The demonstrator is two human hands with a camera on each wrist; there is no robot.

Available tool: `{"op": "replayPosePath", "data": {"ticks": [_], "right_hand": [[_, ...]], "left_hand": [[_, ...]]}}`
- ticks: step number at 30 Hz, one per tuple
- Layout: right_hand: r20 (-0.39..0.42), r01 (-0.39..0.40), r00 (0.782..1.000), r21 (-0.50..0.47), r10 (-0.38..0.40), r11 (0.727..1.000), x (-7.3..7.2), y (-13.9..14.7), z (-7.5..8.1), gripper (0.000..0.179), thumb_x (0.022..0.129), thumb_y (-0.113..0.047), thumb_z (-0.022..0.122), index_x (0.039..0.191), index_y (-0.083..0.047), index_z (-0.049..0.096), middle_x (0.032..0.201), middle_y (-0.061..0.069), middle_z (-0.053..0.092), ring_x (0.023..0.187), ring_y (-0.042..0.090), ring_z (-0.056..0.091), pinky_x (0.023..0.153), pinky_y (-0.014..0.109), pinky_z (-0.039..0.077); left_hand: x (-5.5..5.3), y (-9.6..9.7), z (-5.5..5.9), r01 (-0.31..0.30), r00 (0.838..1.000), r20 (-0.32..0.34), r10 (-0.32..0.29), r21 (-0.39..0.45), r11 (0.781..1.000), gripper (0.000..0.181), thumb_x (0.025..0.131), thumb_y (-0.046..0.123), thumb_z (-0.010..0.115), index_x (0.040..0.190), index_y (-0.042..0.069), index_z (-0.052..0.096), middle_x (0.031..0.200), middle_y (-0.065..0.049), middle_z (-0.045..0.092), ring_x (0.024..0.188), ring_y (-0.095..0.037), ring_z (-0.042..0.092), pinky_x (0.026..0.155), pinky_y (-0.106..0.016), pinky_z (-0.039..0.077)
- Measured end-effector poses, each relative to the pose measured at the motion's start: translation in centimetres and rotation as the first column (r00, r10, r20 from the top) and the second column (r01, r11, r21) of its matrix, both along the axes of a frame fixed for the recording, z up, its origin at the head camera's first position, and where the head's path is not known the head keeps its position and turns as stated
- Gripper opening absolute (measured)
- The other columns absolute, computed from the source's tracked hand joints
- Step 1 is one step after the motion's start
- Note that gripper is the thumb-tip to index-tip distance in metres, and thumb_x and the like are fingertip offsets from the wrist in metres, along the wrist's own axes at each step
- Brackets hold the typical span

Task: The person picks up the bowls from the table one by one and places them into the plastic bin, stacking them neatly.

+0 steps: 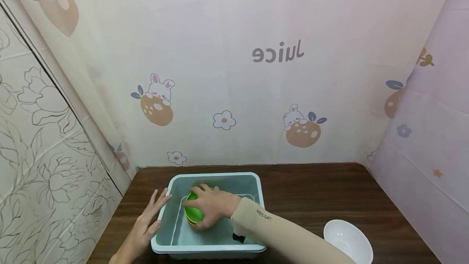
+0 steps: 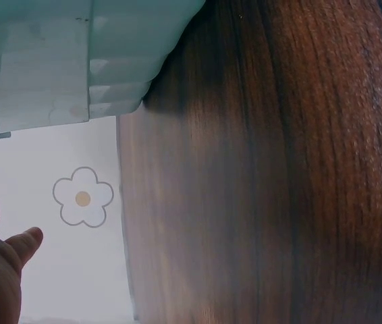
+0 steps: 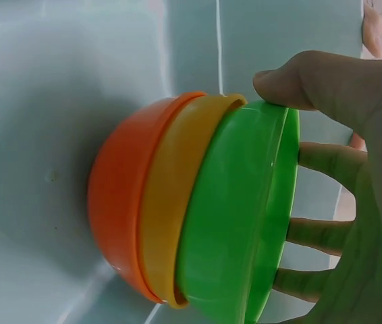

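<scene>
- right hand pinches green bowl in tub, partly hiding it in head view
- left hand — fingers spread at tub's rim — cut off in wrist view
- yellow bowl, orange bowl beneath: clear only from right wrist

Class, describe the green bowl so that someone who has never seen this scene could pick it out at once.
On the dark wooden table, find the pale teal bin. Inside it, under the person's right hand, is a stack of bowls. The green bowl is the top one, its colour setting it apart from the yellow bowl and orange bowl beneath.
</scene>
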State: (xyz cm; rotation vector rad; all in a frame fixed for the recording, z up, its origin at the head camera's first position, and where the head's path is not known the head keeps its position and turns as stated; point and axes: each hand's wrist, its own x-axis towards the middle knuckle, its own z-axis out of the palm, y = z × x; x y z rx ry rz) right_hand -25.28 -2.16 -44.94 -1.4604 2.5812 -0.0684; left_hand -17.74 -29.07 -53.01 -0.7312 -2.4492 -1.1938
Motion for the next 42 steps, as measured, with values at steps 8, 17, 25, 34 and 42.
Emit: {"op": "replayPosePath", "data": {"ticks": [8,17,25,34,42], "right_hand": [[-0.027,-0.014,1.0,0.028,0.015,1.0,0.0,-0.2,-0.6,0.071,0.089,-0.055,0.069,0.155,-0.041,0.044,0.16,0.005,0.039,0.142,0.031,0.043,0.099,0.056,0.054],[-0.016,-0.015,1.0,0.042,0.016,0.999,0.0,-0.3,-1.2,0.073,0.089,-0.056,0.07,0.155,-0.044,0.041,0.161,0.004,0.039,0.144,0.031,0.042,0.1,0.057,0.054],[-0.003,-0.013,1.0,0.04,0.013,0.999,0.0,-0.3,-1.2,0.073,0.089,-0.056,0.07,0.156,-0.044,0.041,0.161,0.004,0.039,0.146,0.032,0.041,0.102,0.059,0.052],[0.015,-0.007,1.0,0.031,0.006,0.999,-0.1,-0.2,-1.0,0.075,0.089,-0.055,0.072,0.156,-0.042,0.042,0.163,0.006,0.037,0.148,0.035,0.038,0.103,0.062,0.05],[0.014,-0.001,1.0,0.048,0.001,0.999,0.0,-0.2,-0.8,0.075,0.089,-0.055,0.073,0.156,-0.042,0.041,0.164,0.005,0.036,0.149,0.035,0.037,0.106,0.061,0.049]], "left_hand": [[0.1,0.1,-0.1,0.008,0.999,-0.031,-0.007,0.007,1.0,0.057,0.099,0.004,0.048,0.155,0.008,0.045,0.166,-0.019,0.034,0.16,-0.014,0.001,0.092,-0.094,0.017],[0.2,0.1,-0.1,0.013,1.0,-0.028,-0.012,0.013,1.0,0.056,0.099,0.003,0.048,0.155,0.007,0.045,0.166,-0.019,0.033,0.16,-0.011,0.0,0.09,-0.094,0.017],[0.1,0.1,-0.1,0.007,0.999,-0.031,-0.006,0.008,1.0,0.056,0.099,0.004,0.048,0.155,0.009,0.045,0.165,-0.02,0.034,0.16,-0.014,0.001,0.091,-0.094,0.017],[0.0,0.1,-0.1,0.009,0.999,-0.039,-0.009,0.009,1.0,0.056,0.1,0.005,0.048,0.155,0.009,0.045,0.166,-0.019,0.034,0.16,-0.016,0.002,0.092,-0.094,0.017],[0.0,0.1,-0.1,0.005,0.999,-0.034,-0.005,0.004,1.0,0.056,0.1,0.005,0.048,0.155,0.01,0.045,0.166,-0.019,0.034,0.16,-0.013,0.002,0.093,-0.094,0.017]]}}
